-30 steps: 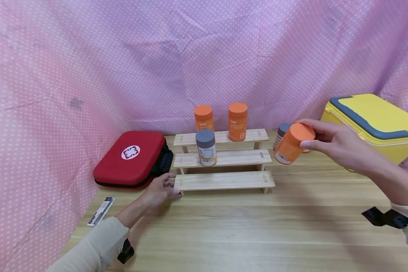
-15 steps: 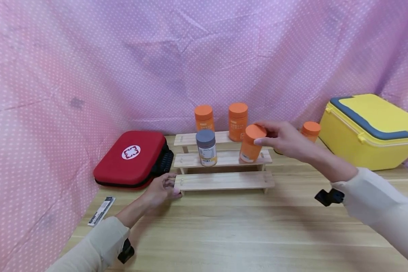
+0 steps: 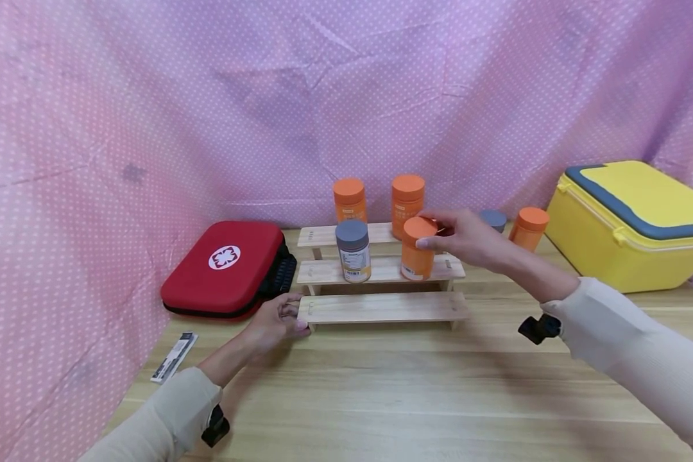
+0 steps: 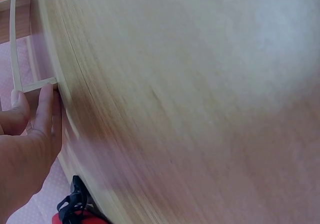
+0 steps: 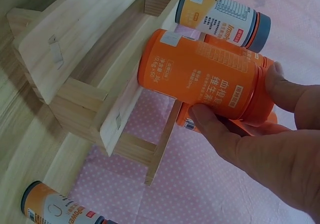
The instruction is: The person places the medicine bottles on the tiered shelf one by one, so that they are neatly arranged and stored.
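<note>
Orange jar [image 3: 418, 260] upright under right hand [image 3: 468, 239], base at middle tier of wooden rack [image 3: 381, 309], right of grey-lidded jar [image 3: 355, 256]. Right thumb and fingers grasp it around the cap. Left hand [image 3: 270, 322] pinches bottom tier's left end. Wood-grain table [image 3: 381, 398]; red case [image 3: 202, 282] left, yellow box [image 3: 635, 263] right, pink dotted curtain [image 3: 346, 96] behind.
</note>
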Tool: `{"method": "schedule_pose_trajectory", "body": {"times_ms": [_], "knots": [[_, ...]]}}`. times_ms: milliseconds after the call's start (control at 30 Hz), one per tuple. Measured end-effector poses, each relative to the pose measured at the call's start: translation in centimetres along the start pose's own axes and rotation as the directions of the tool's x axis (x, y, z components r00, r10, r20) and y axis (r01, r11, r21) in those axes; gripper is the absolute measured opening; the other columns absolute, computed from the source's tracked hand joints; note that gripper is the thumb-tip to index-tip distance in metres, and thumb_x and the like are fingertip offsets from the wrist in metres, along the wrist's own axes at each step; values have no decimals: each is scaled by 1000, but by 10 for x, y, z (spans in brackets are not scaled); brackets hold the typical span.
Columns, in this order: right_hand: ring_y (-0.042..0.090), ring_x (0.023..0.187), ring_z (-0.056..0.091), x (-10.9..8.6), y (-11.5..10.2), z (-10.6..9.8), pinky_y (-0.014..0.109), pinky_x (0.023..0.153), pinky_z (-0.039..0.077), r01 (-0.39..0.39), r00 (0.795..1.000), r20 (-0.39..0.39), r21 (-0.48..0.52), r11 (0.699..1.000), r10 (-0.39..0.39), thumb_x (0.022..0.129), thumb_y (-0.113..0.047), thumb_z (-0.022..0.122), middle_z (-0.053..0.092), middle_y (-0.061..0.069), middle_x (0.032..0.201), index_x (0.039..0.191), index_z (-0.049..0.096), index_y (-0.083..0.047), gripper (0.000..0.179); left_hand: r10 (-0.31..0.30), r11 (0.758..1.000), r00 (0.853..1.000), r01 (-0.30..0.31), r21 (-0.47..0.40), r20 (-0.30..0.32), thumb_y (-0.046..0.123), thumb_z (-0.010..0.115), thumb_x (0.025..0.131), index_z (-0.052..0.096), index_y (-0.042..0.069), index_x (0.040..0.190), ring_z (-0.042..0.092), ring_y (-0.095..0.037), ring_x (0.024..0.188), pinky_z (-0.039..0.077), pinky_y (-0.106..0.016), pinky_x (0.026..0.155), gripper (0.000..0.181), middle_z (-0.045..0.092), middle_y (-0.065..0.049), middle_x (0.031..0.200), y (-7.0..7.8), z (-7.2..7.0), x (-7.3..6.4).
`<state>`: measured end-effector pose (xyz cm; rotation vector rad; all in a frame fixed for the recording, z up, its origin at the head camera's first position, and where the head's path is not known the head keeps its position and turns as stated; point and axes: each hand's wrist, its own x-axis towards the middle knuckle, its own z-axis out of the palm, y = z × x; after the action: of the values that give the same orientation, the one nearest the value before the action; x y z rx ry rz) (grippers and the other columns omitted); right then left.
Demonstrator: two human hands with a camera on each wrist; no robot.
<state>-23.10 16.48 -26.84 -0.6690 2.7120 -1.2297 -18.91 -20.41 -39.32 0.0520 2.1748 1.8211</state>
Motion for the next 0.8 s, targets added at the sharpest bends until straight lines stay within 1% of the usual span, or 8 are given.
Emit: {"method": "schedule_pose_trajectory", "body": {"times_ms": [133, 300, 400, 500, 567, 633, 733, 800], "knots": [[25, 99, 59, 1, 1, 1, 34, 83, 53, 11, 1000, -6, -1, 1000, -11, 89, -29, 70, 63, 11, 119, 138, 51, -7, 56, -3, 1000, 1000, 3, 10, 0, -22, 52, 86, 35, -10, 136, 63, -24, 93, 57, -43, 85, 55, 57, -27, 111, 1, 0, -1], [26, 98, 59, 2, 1, 1, 33, 81, 53, -1, 1000, -13, 7, 1000, 1, 89, -29, 70, 63, 11, 119, 137, 52, -7, 56, -1, 1000, 1000, 1, 17, -2, -22, 53, 85, 35, -10, 136, 63, -25, 92, 58, -44, 84, 55, 57, -26, 110, 2, 0, -2], [27, 100, 59, 1, 2, 1, 36, 84, 54, 0, 1000, -15, 21, 1000, 0, 89, -28, 70, 62, 11, 121, 137, 52, -8, 56, 0, 1000, 1000, 0, 18, -6, -22, 53, 85, 36, -10, 135, 63, -25, 93, 58, -44, 84, 55, 57, -27, 110, 1, 0, -2], [28, 107, 58, -2, 3, 0, 40, 90, 53, 0, 1000, -18, 36, 999, 1, 89, -29, 69, 60, 12, 125, 140, 49, -7, 59, -1, 1000, 1000, 1, 21, -6, -22, 53, 85, 36, -10, 136, 63, -25, 93, 58, -44, 84, 55, 57, -27, 111, 1, 0, -2], [29, 112, 57, -5, 4, -2, 43, 95, 52, -2, 1000, -23, 46, 999, 3, 90, -29, 68, 59, 14, 128, 142, 46, -6, 61, 0, 1000, 1000, 0, 27, -3, -21, 53, 85, 36, -9, 136, 63, -25, 93, 57, -44, 85, 55, 57, -27, 111, 1, 0, -1], [30, 115, 56, -11, 5, -5, 45, 97, 50, -1, 999, -37, 35, 999, 3, 91, -29, 68, 58, 16, 129, 143, 44, -4, 62, 2, 1000, 1000, -2, 29, 0, -21, 53, 86, 36, -9, 136, 63, -25, 94, 57, -44, 85, 55, 57, -27, 112, 1, 0, -2], [33, 117, 56, -24, 8, -13, 48, 96, 51, 3, 998, -69, -10, 1000, -4, 90, -29, 68, 58, 20, 128, 143, 43, -4, 63, 5, 999, 1000, -6, 33, 4, -20, 54, 86, 36, -9, 137, 63, -25, 94, 57, -44, 85, 55, 57, -27, 112, 1, 0, -2], [35, 117, 56, -34, 12, -19, 46, 93, 53, 2, 995, -95, -38, 999, -5, 90, -28, 69, 57, 21, 128, 144, 44, -6, 64, 6, 999, 1000, -6, 31, 2, -20, 54, 86, 36, -9, 137, 63, -25, 94, 57, -44, 85, 55, 57, -28, 112, 1, 0, -2]]}}
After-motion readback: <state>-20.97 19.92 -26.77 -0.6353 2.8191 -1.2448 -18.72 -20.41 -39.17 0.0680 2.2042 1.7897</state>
